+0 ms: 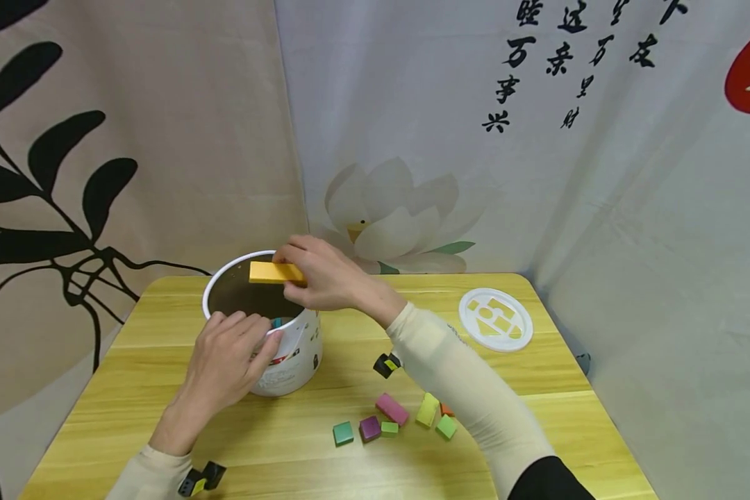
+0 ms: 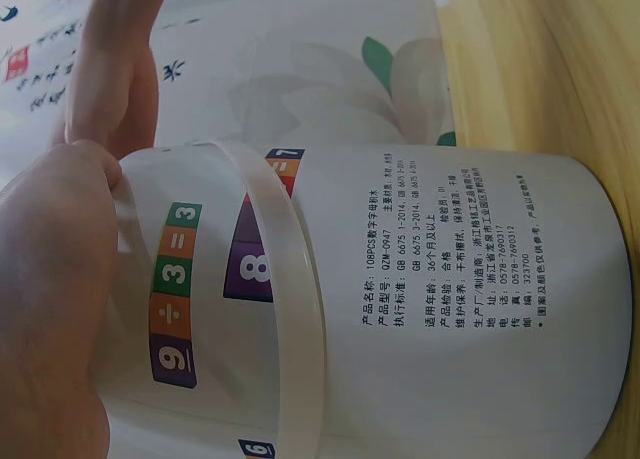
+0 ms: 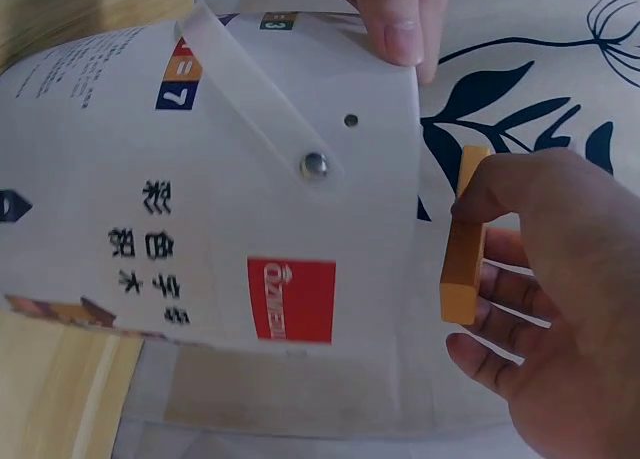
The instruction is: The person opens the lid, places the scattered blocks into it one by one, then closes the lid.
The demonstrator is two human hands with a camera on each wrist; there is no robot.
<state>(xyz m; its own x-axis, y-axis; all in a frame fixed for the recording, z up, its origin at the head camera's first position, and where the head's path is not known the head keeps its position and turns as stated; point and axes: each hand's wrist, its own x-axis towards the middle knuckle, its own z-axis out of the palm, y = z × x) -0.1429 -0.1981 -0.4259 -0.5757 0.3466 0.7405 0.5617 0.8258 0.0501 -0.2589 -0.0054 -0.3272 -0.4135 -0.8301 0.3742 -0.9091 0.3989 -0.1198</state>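
A white cylindrical bucket [image 1: 300, 364] with printed number tiles and a plastic strap handle [image 2: 297, 324] stands upright on the table. My left hand [image 1: 228, 357] grips its near rim, fingers over the edge and thumb along the outside. Above the bucket's mouth, my right hand [image 1: 328, 274] pinches a long yellow-orange wooden block [image 1: 271, 272] between thumb and fingers. In the right wrist view that block [image 3: 463, 259] is beside the rim, apart from it. A bit of teal [image 1: 278, 322] shows inside the bucket; its bottom is mostly hidden.
Several small blocks lie near the table's front, among them a teal cube [image 1: 343, 434], a purple cube [image 1: 370, 429], a pink block [image 1: 392, 409] and a yellow one [image 1: 428, 410]. My right forearm partly covers an orange block. A white lid with shaped cutouts [image 1: 468, 321] lies at the back right.
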